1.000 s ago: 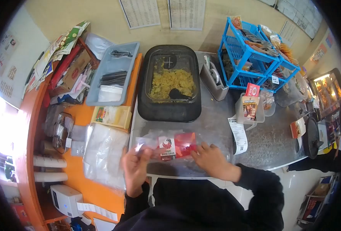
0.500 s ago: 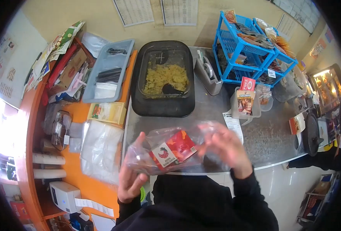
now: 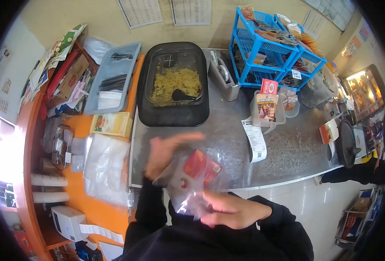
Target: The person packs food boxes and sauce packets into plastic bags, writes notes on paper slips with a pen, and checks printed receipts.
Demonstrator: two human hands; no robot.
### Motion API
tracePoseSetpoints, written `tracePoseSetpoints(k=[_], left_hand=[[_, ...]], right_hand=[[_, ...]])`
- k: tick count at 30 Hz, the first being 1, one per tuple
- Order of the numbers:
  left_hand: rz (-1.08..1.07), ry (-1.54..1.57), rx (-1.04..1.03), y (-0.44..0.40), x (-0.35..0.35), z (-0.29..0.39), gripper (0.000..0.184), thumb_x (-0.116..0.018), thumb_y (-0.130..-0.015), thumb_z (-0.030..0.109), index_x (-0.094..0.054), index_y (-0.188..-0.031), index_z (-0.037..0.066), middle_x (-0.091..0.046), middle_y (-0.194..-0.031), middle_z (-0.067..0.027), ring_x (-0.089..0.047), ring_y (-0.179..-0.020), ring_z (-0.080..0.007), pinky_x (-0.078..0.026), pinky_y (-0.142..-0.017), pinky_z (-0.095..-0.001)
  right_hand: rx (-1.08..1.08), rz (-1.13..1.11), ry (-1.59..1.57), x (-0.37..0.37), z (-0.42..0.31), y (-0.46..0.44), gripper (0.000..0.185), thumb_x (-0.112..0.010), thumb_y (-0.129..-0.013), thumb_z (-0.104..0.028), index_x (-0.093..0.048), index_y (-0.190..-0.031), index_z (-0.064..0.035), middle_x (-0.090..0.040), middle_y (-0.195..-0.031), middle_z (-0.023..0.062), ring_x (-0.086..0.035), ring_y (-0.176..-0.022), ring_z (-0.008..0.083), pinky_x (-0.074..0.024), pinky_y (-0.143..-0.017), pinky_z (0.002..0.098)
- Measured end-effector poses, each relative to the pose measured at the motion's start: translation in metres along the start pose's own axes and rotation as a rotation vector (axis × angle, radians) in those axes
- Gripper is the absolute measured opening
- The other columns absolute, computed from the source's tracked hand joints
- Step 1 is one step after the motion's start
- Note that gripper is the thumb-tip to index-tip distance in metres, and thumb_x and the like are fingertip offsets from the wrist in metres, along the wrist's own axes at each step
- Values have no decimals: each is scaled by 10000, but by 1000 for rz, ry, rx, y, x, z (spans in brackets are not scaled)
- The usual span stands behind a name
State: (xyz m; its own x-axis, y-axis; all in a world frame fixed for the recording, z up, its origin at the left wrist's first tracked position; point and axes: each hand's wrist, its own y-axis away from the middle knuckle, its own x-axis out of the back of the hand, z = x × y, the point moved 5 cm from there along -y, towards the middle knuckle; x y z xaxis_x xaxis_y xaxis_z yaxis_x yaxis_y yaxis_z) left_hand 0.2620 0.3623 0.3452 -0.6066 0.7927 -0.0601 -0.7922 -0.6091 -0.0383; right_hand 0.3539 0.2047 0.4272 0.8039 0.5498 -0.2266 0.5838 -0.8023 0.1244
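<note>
A clear plastic bag [image 3: 186, 199] with a red printed box [image 3: 209, 170] inside hangs over the front edge of the metal counter, close to my body. At the bag's lower right, my right hand [image 3: 236, 211] pinches the plastic between thumb and fingers. My left hand [image 3: 164, 153] is at the upper left of the bag, blurred by motion, with its fingers stretched out to the right. Whether it touches the plastic cannot be made out. Glare and folds of the bag partly cover the box's print.
Behind the bag a black tray [image 3: 145, 116] holds a lidded container of yellow food. A tape dispenser [image 3: 223, 82], a blue rack [image 3: 262, 54] and a receipt [image 3: 255, 141] are to the right. On the left orange surface lie plastic bags [image 3: 107, 167] and a blue tray [image 3: 123, 93].
The bag with the box has tilted and come nearer my body. My right hand moved down and grips the plastic; my left hand rose to the bag's far side. The view shifted slightly right.
</note>
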Motion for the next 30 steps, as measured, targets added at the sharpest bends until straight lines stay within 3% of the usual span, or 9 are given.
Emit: tracePoseSetpoints(k=[4,7,8,14,16,24,26,28,30], left_hand=[[-550,407,-45,-11,-70,-78,1000,-164,-846,767,-491,-1338,-40,-563,-1296,-201,-545,-1165,-277,-388,-1029,-412],[-735,337,99,6,-102,-105,933,-192,-867,722,-497,-1336,-25,-563,-1297,-187,-538,-1177,-271,-382,-1036,-413],[-791,288,120,13,-109,-108,910,-201,-874,707,-498,-1335,-20,-564,-1297,-182,-535,-1181,-269,-380,-1039,-413],[-1024,-6,126,54,-154,-114,777,-258,-916,617,-509,-1330,9,-565,-1299,-155,-520,-1206,-258,-368,-1053,-415],[-1054,-89,86,61,-165,-115,733,-277,-930,587,-512,-1328,19,-565,-1299,-145,-515,-1214,-254,-364,-1057,-415],[-970,-482,-231,57,-193,-106,557,-353,-985,467,-526,-1321,57,-567,-1302,-108,-495,-1247,-239,-348,-1076,-417],[-872,-673,-333,48,-190,-106,514,-372,-999,437,-530,-1320,67,-568,-1302,-99,-490,-1255,-235,-344,-1080,-418],[-723,-956,-431,41,-165,-110,439,-466,-953,362,-550,-1295,100,-518,-1358,-90,-451,-1295,-243,-330,-1094,-454],[-491,-1268,-548,29,-130,-117,466,-556,-882,343,-551,-1295,126,-473,-1408,-68,-417,-1329,-244,-306,-1092,-536]], right_hand=[[-95,-50,225,19,-25,11,457,-454,-1011,-358,-393,-1229,39,-544,-1022,138,-561,-931,195,-433,-843,306],[68,184,314,47,-42,26,381,-419,-1029,-344,-564,-1083,3,-568,-680,52,-537,-575,146,-464,-611,297],[40,257,400,54,-53,30,495,-372,-1034,-360,-634,-820,2,-526,-538,74,-561,-520,228,-459,-577,333],[238,115,1100,35,-49,-20,549,-462,-961,-357,-587,-531,-40,-557,-514,162,-587,-522,375,-468,-529,438],[467,68,1092,18,-17,-56,463,-509,-894,-310,-581,-526,-38,-561,-542,199,-578,-534,405,-458,-524,482],[557,-46,930,47,149,-143,355,-573,-848,-333,-684,-773,-5,-679,-798,188,-645,-739,320,-493,-675,425],[-386,-641,844,74,185,-131,394,-604,-845,-368,-702,-987,-14,-702,-963,152,-645,-853,250,-493,-740,385],[-341,-666,650,105,194,-120,420,-613,-858,-351,-684,-1090,-9,-703,-1018,124,-634,-915,206,-499,-780,353],[-384,-346,544,169,226,-119,420,-628,-864,-302,-645,-1164,-8,-669,-1125,103,-612,-991,186,-503,-794,339]])
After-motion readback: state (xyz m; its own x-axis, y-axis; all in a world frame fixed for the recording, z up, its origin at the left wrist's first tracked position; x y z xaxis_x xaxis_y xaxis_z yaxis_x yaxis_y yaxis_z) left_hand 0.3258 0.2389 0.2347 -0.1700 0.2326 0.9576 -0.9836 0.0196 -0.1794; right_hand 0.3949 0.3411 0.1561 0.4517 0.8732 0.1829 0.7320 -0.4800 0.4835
